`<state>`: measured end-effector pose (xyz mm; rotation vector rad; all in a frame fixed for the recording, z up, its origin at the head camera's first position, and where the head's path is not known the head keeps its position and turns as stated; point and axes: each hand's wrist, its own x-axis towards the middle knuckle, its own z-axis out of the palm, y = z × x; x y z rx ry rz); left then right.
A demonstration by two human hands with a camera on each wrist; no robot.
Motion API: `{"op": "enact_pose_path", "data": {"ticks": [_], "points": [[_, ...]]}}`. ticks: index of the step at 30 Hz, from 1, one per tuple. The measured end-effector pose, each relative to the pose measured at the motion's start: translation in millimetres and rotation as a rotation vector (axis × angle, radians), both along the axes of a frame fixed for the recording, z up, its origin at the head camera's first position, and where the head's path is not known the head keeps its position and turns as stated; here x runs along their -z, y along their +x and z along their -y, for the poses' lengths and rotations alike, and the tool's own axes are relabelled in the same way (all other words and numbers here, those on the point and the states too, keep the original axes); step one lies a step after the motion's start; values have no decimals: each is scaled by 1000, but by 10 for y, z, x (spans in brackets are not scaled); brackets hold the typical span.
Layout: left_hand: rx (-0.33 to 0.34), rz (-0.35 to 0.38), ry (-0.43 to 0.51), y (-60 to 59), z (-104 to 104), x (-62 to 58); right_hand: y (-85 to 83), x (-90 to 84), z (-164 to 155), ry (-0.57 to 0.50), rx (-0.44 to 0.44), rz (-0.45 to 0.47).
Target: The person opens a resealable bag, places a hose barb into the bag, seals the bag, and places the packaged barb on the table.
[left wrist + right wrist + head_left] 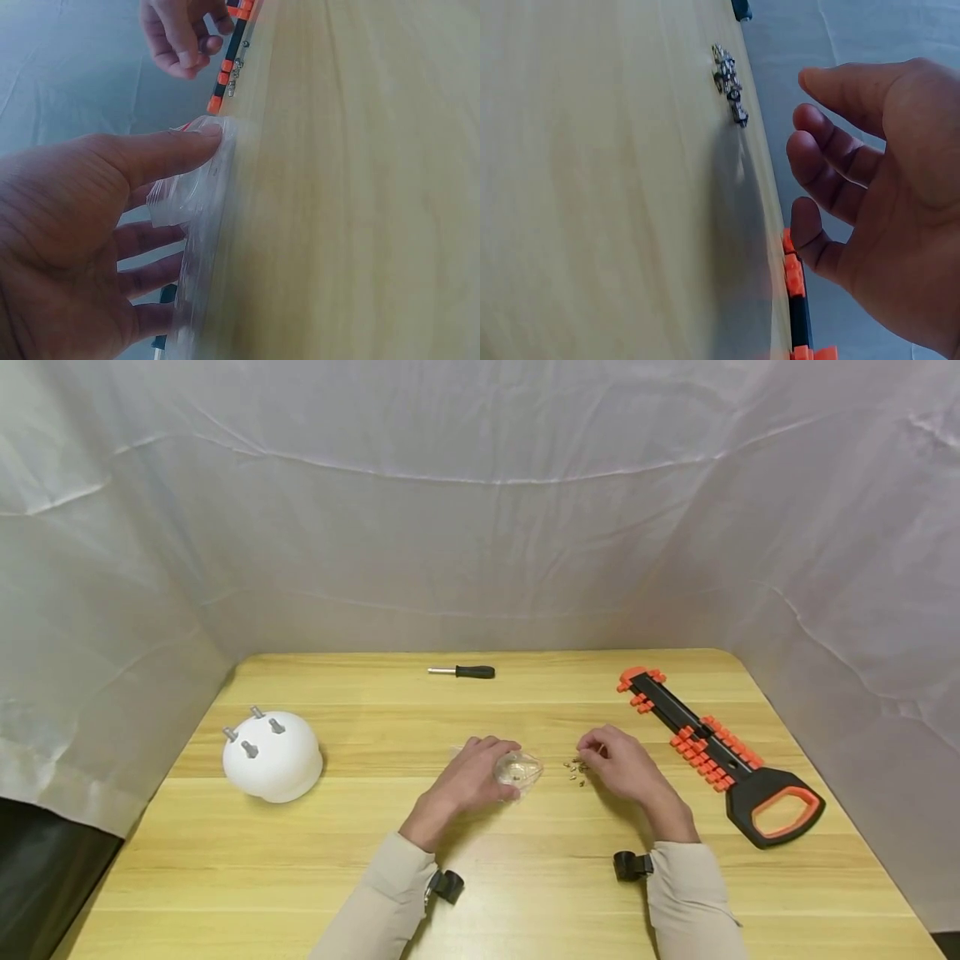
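My left hand [471, 775] grips a clear plastic bag [523, 770] at the middle of the wooden table, its mouth bulging toward the right. In the left wrist view the thumb presses on the crinkled bag [196, 262] and the other fingers lie along it. Just right of the bag is a loose cluster of small shiny metal parts [573, 770], too small to name exactly. Above their right side hovers my right hand [621, 766], fingers loosely bent. The right wrist view shows nothing between thumb and fingers, apart from the metal parts [730, 84].
A black-and-orange tool holder with a loop handle [765, 806] lies at the right. On the left stands a white rounded object [277, 764] with several grey pegs. A black-handled screwdriver [474, 672] lies near the back edge, before grey fabric walls [480, 543].
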<state>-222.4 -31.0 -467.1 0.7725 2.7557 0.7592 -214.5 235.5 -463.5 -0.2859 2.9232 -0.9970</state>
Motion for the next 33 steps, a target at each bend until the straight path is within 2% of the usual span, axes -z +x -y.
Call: {"op": "enact_pose_path", "data": {"ticks": [16, 24, 33], "points": [[5, -16, 11, 2, 7, -16, -53, 43, -120, 151, -36, 57], [5, -11, 12, 8, -2, -2, -56, 46, -105, 164, -32, 81], [-8, 11, 13, -5, -4, -9, -70, 46, -72, 167, -21, 65]]}}
